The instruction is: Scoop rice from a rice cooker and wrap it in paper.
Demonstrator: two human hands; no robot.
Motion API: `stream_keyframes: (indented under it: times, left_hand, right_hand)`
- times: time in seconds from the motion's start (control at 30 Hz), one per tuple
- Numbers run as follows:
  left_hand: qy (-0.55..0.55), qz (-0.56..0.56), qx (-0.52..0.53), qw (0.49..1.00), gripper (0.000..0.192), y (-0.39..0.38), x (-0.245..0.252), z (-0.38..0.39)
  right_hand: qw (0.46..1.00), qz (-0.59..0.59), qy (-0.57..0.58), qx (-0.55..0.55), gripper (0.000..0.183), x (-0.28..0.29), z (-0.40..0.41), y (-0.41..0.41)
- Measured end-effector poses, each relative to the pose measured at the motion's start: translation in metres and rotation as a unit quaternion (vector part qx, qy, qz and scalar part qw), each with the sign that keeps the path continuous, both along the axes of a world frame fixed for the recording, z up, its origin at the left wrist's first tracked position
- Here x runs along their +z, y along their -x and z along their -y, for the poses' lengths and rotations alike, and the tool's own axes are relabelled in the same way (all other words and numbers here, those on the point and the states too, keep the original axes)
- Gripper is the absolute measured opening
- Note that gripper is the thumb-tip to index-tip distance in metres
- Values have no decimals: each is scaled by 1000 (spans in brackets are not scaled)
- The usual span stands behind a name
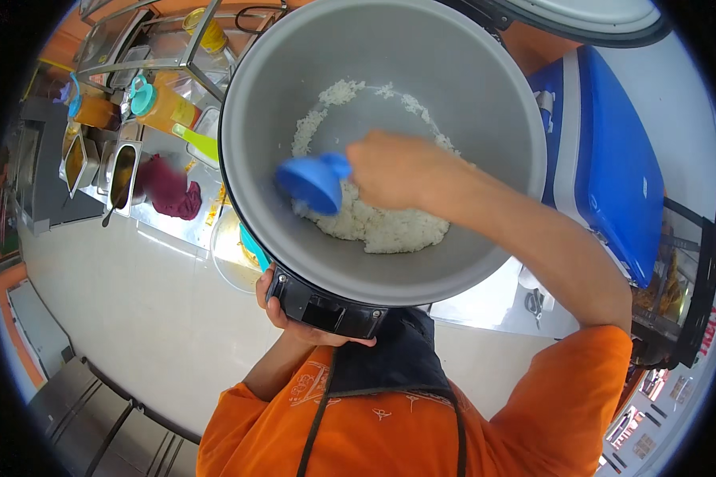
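A large rice cooker (495, 197) with a grey inner pot fills the space in front of me, tilted so that I look straight into it. Cooked white rice (388, 229) lies heaped at the near side of the bottom, and thin clumps ring the rest. Inside the pot, my right hand (394, 170) grips a blue plastic scoop (310, 182) by its handle; the scoop is slightly blurred, and its inside is hidden. My left hand (280, 313) holds the cooker from below at its black front latch (328, 313).
Left of the cooker are steel food pans (125, 179), a dark red cloth (176, 194), turquoise-lidded jug (161, 107) and lime-green handle (197, 142). A clear bowl (230, 250) touches its side. At right stand a blue cooler box (614, 161) and scissors (534, 303). The raised lid (596, 15) is behind.
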State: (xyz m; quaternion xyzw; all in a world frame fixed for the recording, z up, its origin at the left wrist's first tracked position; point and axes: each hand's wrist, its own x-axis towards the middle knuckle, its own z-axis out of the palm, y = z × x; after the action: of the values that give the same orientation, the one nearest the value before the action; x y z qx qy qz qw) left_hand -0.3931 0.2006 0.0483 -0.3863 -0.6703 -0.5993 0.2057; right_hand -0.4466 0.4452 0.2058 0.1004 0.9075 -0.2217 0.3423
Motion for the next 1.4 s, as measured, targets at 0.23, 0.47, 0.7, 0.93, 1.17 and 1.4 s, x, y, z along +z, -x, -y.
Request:
stream_keyframes:
  times: [0.23,0.47,0.7,0.93,1.17,1.4]
  left_hand:
    - [21,-7,-3,1000,160,0,2,3]
    - [27,-16,10,999,163,-2,1,1]
    - [-3,17,-15,1000,148,-3,1,0]
    - [36,11,1,999,158,-2,-6,7]
    - [-10,3,-6,1000,144,0,3,-4]
    - [4,-18,4,1000,156,1,-7,-2]
  right_hand:
    - [994,-65,-61,62,20,-7,-6,-17]
    - [989,105,-82,71,24,-50,-3,-21]
    - [989,112,-42,87,23,-67,24,23]
    - [994,-103,-10,19,20,-56,29,-16]
    - [999,-29,1,44,21,-38,-22,-33]
    - [984,-114,-71,114,22,-63,14,-38]
